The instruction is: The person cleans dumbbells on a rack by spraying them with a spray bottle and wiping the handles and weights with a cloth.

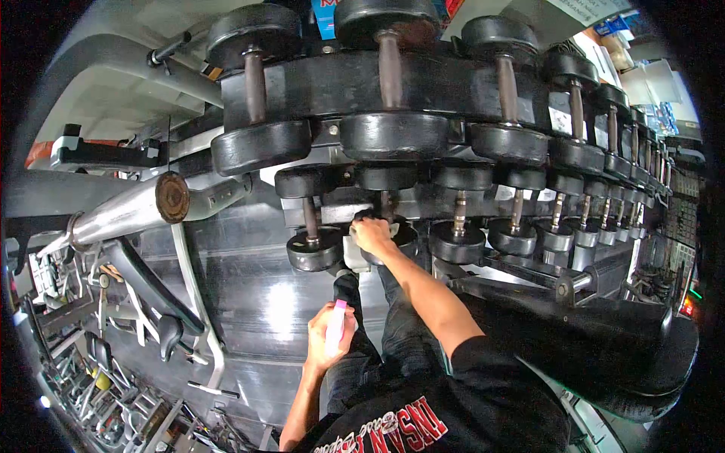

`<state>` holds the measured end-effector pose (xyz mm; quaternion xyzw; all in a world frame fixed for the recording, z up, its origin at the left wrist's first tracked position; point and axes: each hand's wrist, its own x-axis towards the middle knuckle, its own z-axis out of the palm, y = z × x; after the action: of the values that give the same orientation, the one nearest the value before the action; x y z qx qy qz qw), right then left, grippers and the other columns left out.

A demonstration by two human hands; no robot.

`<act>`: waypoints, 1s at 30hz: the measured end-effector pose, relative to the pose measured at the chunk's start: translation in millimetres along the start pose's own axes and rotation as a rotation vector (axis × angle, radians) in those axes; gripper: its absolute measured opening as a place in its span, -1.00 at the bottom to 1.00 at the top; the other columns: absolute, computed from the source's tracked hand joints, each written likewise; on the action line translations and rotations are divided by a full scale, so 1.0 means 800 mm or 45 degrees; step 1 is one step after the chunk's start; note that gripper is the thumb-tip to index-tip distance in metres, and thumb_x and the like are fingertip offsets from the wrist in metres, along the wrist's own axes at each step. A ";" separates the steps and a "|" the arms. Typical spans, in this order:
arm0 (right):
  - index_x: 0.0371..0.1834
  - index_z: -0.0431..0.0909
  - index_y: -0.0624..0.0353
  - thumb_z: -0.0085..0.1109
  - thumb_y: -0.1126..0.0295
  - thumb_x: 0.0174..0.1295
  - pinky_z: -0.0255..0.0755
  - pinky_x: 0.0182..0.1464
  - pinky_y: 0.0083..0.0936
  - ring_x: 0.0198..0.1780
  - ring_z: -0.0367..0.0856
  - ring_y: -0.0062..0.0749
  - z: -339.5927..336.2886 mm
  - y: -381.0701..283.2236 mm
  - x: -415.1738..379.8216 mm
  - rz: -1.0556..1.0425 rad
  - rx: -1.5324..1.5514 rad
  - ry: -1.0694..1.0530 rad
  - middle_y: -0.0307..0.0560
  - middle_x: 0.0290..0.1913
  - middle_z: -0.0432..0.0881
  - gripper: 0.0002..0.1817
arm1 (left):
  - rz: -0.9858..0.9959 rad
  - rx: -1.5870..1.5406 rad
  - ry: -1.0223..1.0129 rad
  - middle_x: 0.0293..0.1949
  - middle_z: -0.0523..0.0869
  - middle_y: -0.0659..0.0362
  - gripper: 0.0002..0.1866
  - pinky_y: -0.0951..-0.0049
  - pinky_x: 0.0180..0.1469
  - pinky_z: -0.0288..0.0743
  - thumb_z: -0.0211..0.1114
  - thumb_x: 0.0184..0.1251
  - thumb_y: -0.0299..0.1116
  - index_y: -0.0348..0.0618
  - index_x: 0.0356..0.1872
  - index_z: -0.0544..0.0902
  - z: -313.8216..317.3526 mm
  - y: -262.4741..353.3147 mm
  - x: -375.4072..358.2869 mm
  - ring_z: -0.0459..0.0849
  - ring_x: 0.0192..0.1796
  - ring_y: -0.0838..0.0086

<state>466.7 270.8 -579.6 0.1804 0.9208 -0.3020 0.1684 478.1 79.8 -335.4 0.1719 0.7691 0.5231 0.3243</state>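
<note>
My left hand [330, 336] is wrapped round a white spray bottle [334, 329] with a pink top, held upright in front of my legs. My right hand [372, 235] reaches forward to the lower row of the rack, its fingers closed on a cloth [394, 229] at a black dumbbell [400, 247]. Part of that dumbbell is hidden behind my hand. Just left of it rests another black dumbbell [310, 214], and to its right is one with a shiny metal handle [460, 214].
Larger dumbbells [390, 72] fill the upper rack tier [317, 84]. A padded black bench [604, 351] stands at the right. Gym machines with a silver post [124, 214] and a black pad [155, 287] are at the left, over a dark floor [249, 302].
</note>
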 end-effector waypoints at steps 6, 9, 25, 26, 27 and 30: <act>-0.09 0.64 -0.04 0.00 0.23 0.20 0.51 -0.03 -0.12 0.00 0.64 -0.10 -0.032 -0.003 -0.028 -0.114 0.023 -0.028 0.01 -0.09 0.68 -0.72 | -0.009 -0.010 -0.001 -0.37 0.66 0.06 -0.86 0.42 -0.29 0.55 0.27 0.08 -0.63 -0.23 -0.31 0.62 0.010 -0.002 -0.004 0.67 -0.37 0.36; -0.07 0.62 -0.02 -0.02 0.26 0.20 0.50 -0.01 -0.10 0.01 0.63 -0.09 -0.070 0.004 -0.074 0.063 0.122 0.037 0.01 -0.07 0.66 -0.71 | 0.010 0.021 -0.029 -0.37 0.66 0.06 -0.85 0.42 -0.28 0.55 0.27 0.08 -0.64 -0.23 -0.30 0.62 0.012 -0.001 -0.003 0.67 -0.36 0.35; -0.13 0.67 0.09 0.09 0.25 0.12 0.53 0.03 -0.14 -0.01 0.65 -0.02 -0.057 0.107 -0.029 0.581 -0.042 -0.201 0.09 -0.11 0.69 -0.70 | -0.036 0.001 -0.012 -0.38 0.63 0.17 -0.83 0.47 -0.31 0.50 0.24 0.09 -0.63 -0.20 -0.28 0.59 0.000 -0.017 -0.014 0.60 -0.38 0.50; -0.08 0.64 0.07 0.08 0.26 0.12 0.51 0.05 -0.10 0.01 0.64 -0.01 -0.062 0.106 -0.037 0.567 -0.009 -0.212 0.09 -0.10 0.68 -0.68 | -0.035 -0.005 -0.008 -0.38 0.63 0.17 -0.83 0.47 -0.31 0.50 0.24 0.09 -0.63 -0.20 -0.28 0.59 0.001 -0.015 -0.012 0.60 -0.38 0.50; -0.08 0.64 0.07 0.08 0.26 0.12 0.51 0.05 -0.10 0.01 0.64 -0.01 -0.069 0.107 -0.047 0.560 -0.015 -0.213 0.09 -0.10 0.68 -0.68 | 0.059 0.029 0.001 -0.39 0.64 0.13 -0.84 0.44 -0.28 0.52 0.25 0.07 -0.64 -0.22 -0.29 0.60 0.001 -0.014 -0.011 0.63 -0.37 0.43; -0.02 0.60 0.06 0.07 0.33 0.17 0.47 0.08 -0.15 0.04 0.57 0.04 -0.116 0.071 -0.087 0.320 0.061 -0.237 0.11 0.01 0.60 -0.69 | 0.066 0.022 0.004 -0.38 0.65 0.10 -0.84 0.42 -0.27 0.54 0.27 0.06 -0.64 -0.24 -0.31 0.62 0.002 -0.020 -0.015 0.66 -0.36 0.38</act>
<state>533.9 354.5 -507.7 0.2693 0.8640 -0.3157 0.2852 489.2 67.2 -346.7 0.1935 0.7694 0.5251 0.3079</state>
